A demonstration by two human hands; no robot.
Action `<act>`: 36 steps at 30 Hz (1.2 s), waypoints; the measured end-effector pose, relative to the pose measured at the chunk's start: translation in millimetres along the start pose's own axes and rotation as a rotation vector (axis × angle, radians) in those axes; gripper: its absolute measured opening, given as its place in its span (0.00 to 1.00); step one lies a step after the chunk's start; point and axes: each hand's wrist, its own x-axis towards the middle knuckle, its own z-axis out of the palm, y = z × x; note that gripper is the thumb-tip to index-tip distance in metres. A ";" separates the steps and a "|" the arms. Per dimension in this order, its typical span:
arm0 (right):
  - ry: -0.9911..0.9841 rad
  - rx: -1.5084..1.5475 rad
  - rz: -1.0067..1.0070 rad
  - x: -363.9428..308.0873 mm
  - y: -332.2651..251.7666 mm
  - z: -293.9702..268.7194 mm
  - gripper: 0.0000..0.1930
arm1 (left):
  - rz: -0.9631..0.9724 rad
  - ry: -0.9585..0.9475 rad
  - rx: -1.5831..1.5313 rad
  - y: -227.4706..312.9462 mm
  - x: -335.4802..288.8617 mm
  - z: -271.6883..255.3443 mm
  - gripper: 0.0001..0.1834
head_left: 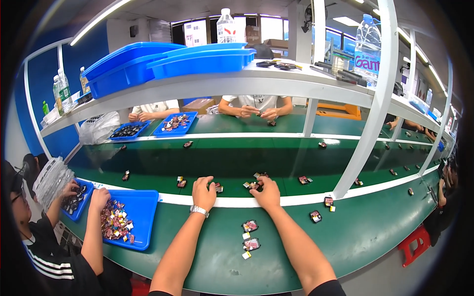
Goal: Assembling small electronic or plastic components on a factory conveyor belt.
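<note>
My left hand (203, 193) reaches to the near edge of the green belt, wearing a metal-banded watch (199, 211). Its curled fingers and thumb close on a small black part with a reddish label (218, 187), partly hidden by the hand. To the right, my right hand (268, 194) has thumb and forefinger on another small black part (254, 186) with white and yellow tags. One more black part (260, 174) lies just beyond these fingertips. Between my forearms, two labelled black parts (250, 226) (251, 243) lie in a column on the green table (222, 269), with white-yellow tags beside them.
Similar parts (304, 180) are scattered along the belt (237, 155). At left, a co-worker reaches into blue trays (150, 222) of parts and tags. Another person's hands (259, 112) work opposite. Overhead, a white shelf (197, 85) carries blue bins (128, 69); its post (368, 113) stands at right.
</note>
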 end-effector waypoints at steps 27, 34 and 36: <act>-0.236 0.032 -0.491 -91.3 -85.3 -74.1 0.10 | -0.701 -0.821 -1.106 87.2 -81.3 -65.5 0.17; -0.285 0.056 -0.571 -85.6 -77.3 -80.8 0.11 | -0.659 -0.801 -1.099 91.9 -80.4 -65.0 0.17; -0.328 0.055 -0.561 -85.0 -76.7 -83.5 0.10 | -0.644 -0.809 -1.073 89.5 -82.4 -63.5 0.17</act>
